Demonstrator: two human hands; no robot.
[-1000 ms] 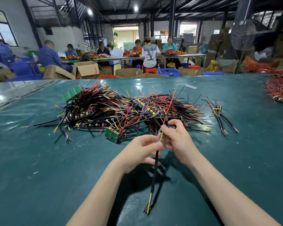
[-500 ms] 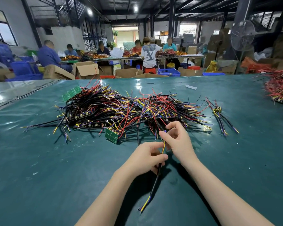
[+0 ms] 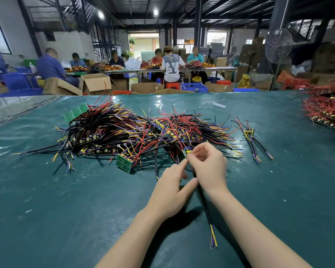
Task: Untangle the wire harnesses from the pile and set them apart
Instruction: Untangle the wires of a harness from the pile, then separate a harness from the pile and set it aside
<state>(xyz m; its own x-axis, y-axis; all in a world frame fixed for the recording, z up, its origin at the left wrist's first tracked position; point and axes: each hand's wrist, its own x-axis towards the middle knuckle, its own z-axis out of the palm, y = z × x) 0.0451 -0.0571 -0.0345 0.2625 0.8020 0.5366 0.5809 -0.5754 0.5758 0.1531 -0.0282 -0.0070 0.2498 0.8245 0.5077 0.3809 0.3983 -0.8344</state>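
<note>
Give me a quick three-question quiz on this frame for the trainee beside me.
1. True or false: the loose wire ends of the black harness point away from the person, into the pile.
2. A lone harness lies on the table, apart from the pile. On which side of the pile? A) to its left B) to its right C) between it and the person
3. Which grip pinches the black harness's small board end?

Key: 1 false, they trail back between the forearms. 2 B. 3 the right grip.
</note>
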